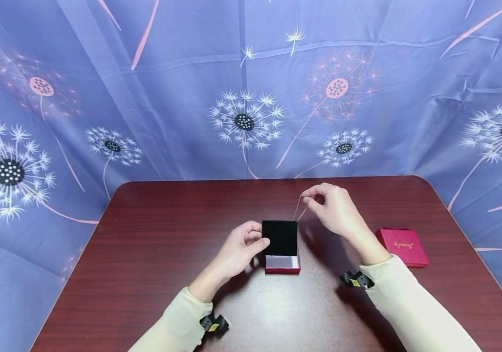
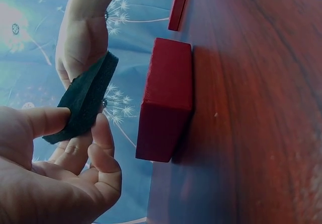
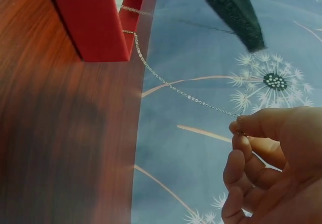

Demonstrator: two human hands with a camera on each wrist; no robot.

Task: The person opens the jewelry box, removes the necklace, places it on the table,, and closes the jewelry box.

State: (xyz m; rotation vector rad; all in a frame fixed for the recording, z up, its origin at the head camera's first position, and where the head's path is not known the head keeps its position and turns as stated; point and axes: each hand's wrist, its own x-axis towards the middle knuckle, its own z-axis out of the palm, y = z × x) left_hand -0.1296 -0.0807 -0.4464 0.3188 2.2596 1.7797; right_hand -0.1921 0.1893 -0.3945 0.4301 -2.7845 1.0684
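My left hand (image 1: 237, 249) pinches a black foam jewelry insert (image 1: 279, 237) between thumb and fingers. In the left wrist view the insert (image 2: 85, 100) is tilted and held apart from the red jewelry box (image 2: 168, 78). That open box (image 1: 282, 270) stands on the table under the insert, its pale inside partly showing. My right hand (image 1: 336, 210), raised behind and right of the box, pinches a thin silver necklace chain (image 3: 188, 97) between thumb and index finger. One strand sags from the fingertips into the box; another runs up to the insert's edge. A pendant cannot be made out.
A red lid (image 1: 404, 247) with gold lettering, upside down from my side, lies on the table right of the box, near my right forearm. The dark wooden table (image 1: 158, 244) ends at a blue dandelion-print curtain (image 1: 180, 98) behind and at the sides.
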